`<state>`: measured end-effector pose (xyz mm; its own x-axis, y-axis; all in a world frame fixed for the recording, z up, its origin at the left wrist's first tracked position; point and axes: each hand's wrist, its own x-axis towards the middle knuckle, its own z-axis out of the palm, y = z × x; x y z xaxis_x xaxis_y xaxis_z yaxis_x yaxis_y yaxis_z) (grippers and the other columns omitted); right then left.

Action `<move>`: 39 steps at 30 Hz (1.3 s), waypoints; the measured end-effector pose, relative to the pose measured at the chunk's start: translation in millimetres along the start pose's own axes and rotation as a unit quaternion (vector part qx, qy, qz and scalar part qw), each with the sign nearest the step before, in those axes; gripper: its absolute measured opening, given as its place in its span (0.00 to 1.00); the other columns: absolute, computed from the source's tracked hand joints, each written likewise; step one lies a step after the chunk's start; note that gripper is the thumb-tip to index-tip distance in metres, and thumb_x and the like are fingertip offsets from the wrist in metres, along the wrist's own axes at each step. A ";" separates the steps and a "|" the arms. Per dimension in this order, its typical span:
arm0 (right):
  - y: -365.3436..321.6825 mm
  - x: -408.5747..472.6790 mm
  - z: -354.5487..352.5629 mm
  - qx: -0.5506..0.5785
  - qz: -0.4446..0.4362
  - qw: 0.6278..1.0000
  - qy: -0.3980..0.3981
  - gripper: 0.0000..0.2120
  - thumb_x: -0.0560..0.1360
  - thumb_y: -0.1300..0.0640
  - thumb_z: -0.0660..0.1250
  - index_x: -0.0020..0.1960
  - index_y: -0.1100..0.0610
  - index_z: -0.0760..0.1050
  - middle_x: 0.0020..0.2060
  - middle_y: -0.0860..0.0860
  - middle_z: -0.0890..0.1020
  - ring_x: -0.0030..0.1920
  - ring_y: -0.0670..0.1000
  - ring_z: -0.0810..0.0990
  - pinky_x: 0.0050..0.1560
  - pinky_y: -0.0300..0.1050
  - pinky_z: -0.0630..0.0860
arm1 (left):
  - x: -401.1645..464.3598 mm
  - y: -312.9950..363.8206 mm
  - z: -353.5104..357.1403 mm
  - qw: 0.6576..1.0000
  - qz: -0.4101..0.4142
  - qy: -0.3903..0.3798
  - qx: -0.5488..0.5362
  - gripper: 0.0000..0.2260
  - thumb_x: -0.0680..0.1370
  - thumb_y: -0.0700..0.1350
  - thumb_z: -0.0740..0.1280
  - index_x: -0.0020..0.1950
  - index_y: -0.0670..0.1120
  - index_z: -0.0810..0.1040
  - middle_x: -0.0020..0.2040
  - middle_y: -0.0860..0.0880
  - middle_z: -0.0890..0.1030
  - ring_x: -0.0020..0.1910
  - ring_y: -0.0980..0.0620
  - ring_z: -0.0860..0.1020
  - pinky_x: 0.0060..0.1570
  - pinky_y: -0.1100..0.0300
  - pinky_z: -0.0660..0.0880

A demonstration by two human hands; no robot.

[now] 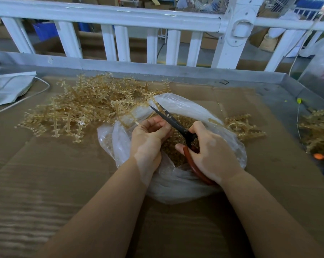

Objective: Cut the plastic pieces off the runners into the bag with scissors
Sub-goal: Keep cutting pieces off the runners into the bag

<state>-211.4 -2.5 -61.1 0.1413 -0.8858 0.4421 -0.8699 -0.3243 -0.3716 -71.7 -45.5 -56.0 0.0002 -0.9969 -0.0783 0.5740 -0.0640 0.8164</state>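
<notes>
Wide sheet of brown cardboard [45, 174] covers the work surface, with a white railing [120, 21] running across the far side. On the cardboard, far left of centre, sprawls a big tangled heap of amber runners [79, 108], pieces on their branches; a smaller cluster of runners [243, 127] lies just right of the bag, and more sit at the right edge. Front and centre is the clear plastic bag [176, 187], mouth open toward us, a layer of cut amber pieces [174, 151] inside it. Both hands are over that mouth. The right hand [211, 151] grips the red-brown handles of the scissors [176, 125], fingers curled through and around the loops, dark blades nearly together and pointing up-left over the bag. The left hand [148, 136] is curled, thumb and fingertips pinching a thin strip of runner with tiny clear pieces along it, held right against the blades. How far the blades are parted at the cut is hard to tell
</notes>
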 end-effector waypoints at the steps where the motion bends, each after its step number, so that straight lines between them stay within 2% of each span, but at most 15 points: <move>1: 0.0 -0.3 0.4 -0.001 0.001 1.000 0.003 0.18 0.71 0.38 0.62 0.49 0.51 0.66 0.38 0.44 0.74 0.35 0.43 0.71 0.34 0.29 0.62 | 0.1 0.0 -0.3 1.000 0.000 -0.001 -0.001 0.10 0.73 0.26 0.64 0.42 0.40 0.74 0.37 0.46 0.76 0.38 0.53 0.78 0.41 0.65 0.79; 8: -0.7 -0.3 0.0 0.002 0.009 1.000 0.010 0.18 0.71 0.39 0.63 0.50 0.52 0.68 0.40 0.45 0.76 0.38 0.44 0.74 0.37 0.29 0.64 | 1.2 -0.5 -0.4 1.000 -0.004 0.002 -0.007 0.10 0.72 0.26 0.65 0.42 0.41 0.75 0.37 0.46 0.77 0.36 0.54 0.79 0.37 0.66 0.78; 14: -2.1 1.4 -2.4 0.005 0.020 1.000 0.003 0.18 0.71 0.39 0.64 0.51 0.52 0.67 0.40 0.46 0.75 0.39 0.46 0.75 0.40 0.39 0.70 | 0.9 -1.8 0.2 1.000 0.003 0.007 0.009 0.11 0.71 0.25 0.66 0.40 0.41 0.75 0.34 0.48 0.77 0.36 0.54 0.79 0.36 0.66 0.78; 27: -2.8 1.6 -1.1 0.002 0.016 1.000 0.013 0.17 0.72 0.42 0.67 0.51 0.53 0.68 0.40 0.46 0.76 0.38 0.46 0.74 0.39 0.38 0.68 | -0.6 2.3 0.4 1.000 -0.008 0.004 0.021 0.10 0.72 0.26 0.66 0.39 0.41 0.76 0.34 0.48 0.80 0.36 0.53 0.81 0.39 0.64 0.79; 30: -2.6 1.2 -2.1 0.008 0.015 1.000 0.012 0.17 0.72 0.41 0.65 0.50 0.53 0.68 0.40 0.46 0.76 0.37 0.46 0.74 0.37 0.38 0.67 | 1.2 6.2 1.9 0.999 -0.045 0.023 -0.001 0.05 0.76 0.31 0.64 0.45 0.37 0.78 0.34 0.45 0.81 0.33 0.53 0.82 0.34 0.64 0.78; 32: -2.1 1.0 -2.3 0.008 0.011 1.000 0.008 0.16 0.72 0.41 0.66 0.49 0.51 0.66 0.39 0.46 0.76 0.36 0.45 0.73 0.36 0.36 0.66 | 3.0 6.6 2.6 0.997 -0.060 0.038 -0.008 0.05 0.79 0.36 0.64 0.49 0.36 0.78 0.37 0.44 0.80 0.32 0.53 0.81 0.32 0.64 0.78; 36: -1.4 0.6 -2.9 0.018 0.008 1.000 -0.007 0.16 0.72 0.41 0.65 0.50 0.51 0.66 0.40 0.46 0.77 0.37 0.46 0.74 0.38 0.37 0.68 | 4.1 8.3 2.5 0.996 -0.080 0.033 -0.017 0.03 0.78 0.38 0.65 0.47 0.38 0.78 0.36 0.46 0.81 0.31 0.55 0.80 0.33 0.65 0.78; 39: -2.3 0.4 -3.7 0.020 0.005 1.000 -0.009 0.17 0.72 0.39 0.63 0.50 0.51 0.66 0.40 0.47 0.77 0.38 0.46 0.75 0.39 0.38 0.71 | 3.0 11.0 1.5 0.995 -0.091 0.022 -0.032 0.05 0.77 0.35 0.65 0.41 0.40 0.77 0.31 0.48 0.82 0.29 0.56 0.80 0.32 0.66 0.78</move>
<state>-211.1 -0.9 -57.1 0.1411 -0.8952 0.4228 -0.8518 -0.3274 -0.4089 -66.6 -49.2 -46.4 -0.0731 -0.9661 -0.2477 0.6191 -0.2387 0.7482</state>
